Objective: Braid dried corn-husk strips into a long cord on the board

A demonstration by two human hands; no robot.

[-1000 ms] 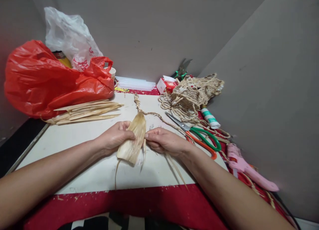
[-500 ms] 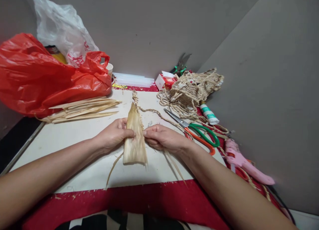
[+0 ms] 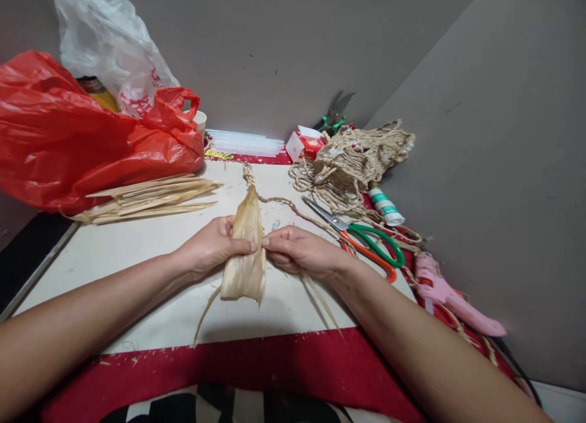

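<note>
A pale, dried corn husk (image 3: 245, 273) lies lengthwise between my hands, wide at the near end and narrowing to a point at the far end. My left hand (image 3: 220, 245) grips it from the left, thumb flat on top and fingers behind. At its right edge, my right hand (image 3: 297, 249) pinches with thumb and forefinger; what is under the curled fingers is hidden. Beyond the husk's tip shows a knotted braid (image 3: 248, 174), and a twisted cord (image 3: 293, 206) runs from there to the right. Thin strips stick out below both hands.
Green-and-orange-handled scissors (image 3: 375, 246) lie right of my right hand, below a heap of braided cord (image 3: 361, 157). A pink glue gun (image 3: 453, 298) rests farther right. Stacked husk strips (image 3: 151, 198) and a red plastic bag (image 3: 91, 136) are on the left, on and beside the white board (image 3: 151, 307).
The husk's lower end has swung slightly left and its right edge has curled. My left thumb has slid a little to the right across it. The view has shifted slightly.
</note>
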